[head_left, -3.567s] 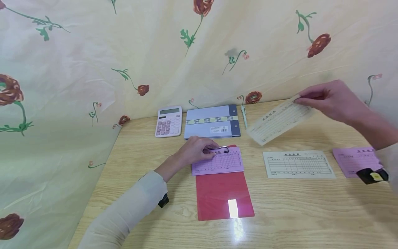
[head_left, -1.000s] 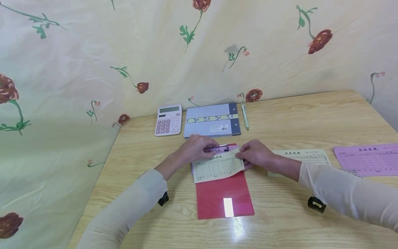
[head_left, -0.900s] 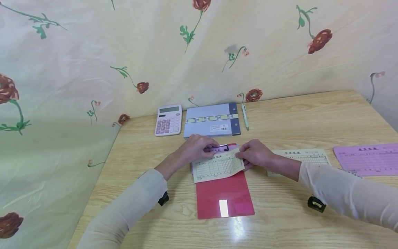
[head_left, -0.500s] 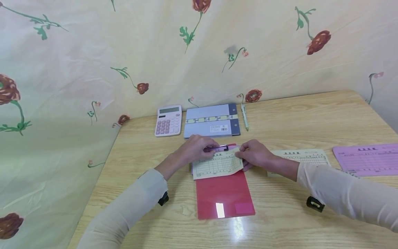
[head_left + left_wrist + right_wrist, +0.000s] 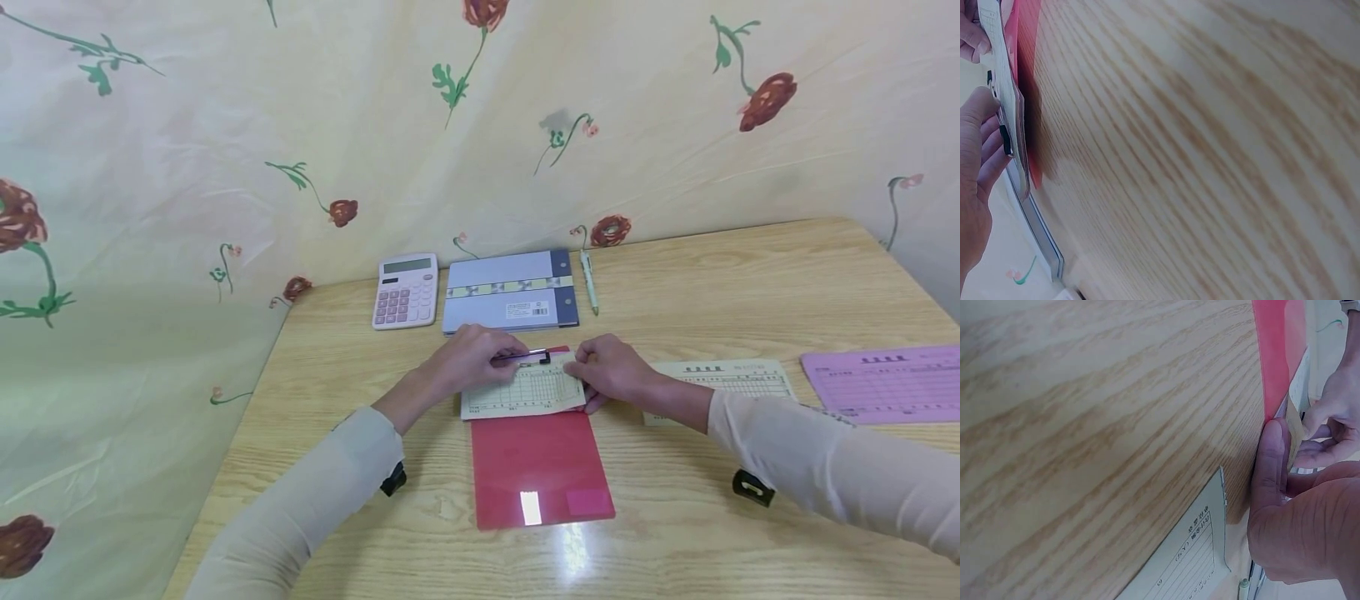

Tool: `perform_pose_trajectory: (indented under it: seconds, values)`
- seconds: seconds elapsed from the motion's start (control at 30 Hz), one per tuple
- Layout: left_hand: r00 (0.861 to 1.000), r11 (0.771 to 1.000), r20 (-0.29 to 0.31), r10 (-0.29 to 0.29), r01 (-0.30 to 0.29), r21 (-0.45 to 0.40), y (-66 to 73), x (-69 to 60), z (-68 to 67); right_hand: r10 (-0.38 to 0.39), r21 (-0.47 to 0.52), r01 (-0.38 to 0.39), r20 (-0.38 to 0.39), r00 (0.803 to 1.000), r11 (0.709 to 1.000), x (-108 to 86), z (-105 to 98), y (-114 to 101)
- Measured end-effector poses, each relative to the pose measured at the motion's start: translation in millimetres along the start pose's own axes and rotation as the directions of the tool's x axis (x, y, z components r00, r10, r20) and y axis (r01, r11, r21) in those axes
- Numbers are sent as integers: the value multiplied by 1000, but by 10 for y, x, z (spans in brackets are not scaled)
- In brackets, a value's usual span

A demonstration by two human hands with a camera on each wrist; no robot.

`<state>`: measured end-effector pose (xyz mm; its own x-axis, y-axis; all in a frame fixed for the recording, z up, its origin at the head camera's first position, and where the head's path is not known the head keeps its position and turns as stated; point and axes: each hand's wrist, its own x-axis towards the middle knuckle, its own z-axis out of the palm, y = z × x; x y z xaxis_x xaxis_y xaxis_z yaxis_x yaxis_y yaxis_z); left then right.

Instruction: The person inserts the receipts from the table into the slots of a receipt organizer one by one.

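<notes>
A red clipboard (image 5: pixel 536 467) lies on the table with a pale printed slip (image 5: pixel 525 393) across its upper part. The left hand (image 5: pixel 480 358) grips the clipboard's metal clip (image 5: pixel 534 355) at the top. At the slip's right side, the right hand (image 5: pixel 609 367) pinches its edge. In the left wrist view the left hand (image 5: pixel 979 144) has thumb and fingers about the clip (image 5: pixel 1005 139), over the layered slips (image 5: pixel 1013 106). The right wrist view has the right hand (image 5: pixel 1304 519) around the edge of the slips (image 5: pixel 1294 428). Purple paper shows slightly beneath.
Behind the clipboard lie a calculator (image 5: pixel 406 292), a blue folder (image 5: pixel 510 293) and a green pen (image 5: pixel 589 283). To the right are another pale slip (image 5: pixel 735 382), partly under the right forearm, and a purple slip (image 5: pixel 885 387). A floral cloth (image 5: pixel 405 125) hangs behind the table.
The right hand has brought a pale slip from the right onto the clipboard, over the purple one. Most recently the slip has moved up toward the clip and lies straighter. The left hand stays put.
</notes>
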<state>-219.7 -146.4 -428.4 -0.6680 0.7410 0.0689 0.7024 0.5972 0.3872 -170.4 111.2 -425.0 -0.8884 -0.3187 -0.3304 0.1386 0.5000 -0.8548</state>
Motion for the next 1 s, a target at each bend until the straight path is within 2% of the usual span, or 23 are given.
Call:
perform_pose_trajectory:
  seconds: [0.5,1.0]
  values:
    - [1000,1000,-18,14,-13,15,-9,3,25,11,-8,-11,-8,1000,1000,36,18,21]
    - [1000,1000,-10,12,-12,17,0,5,15,10,-8,-10,-10,1000,1000,28,27,12]
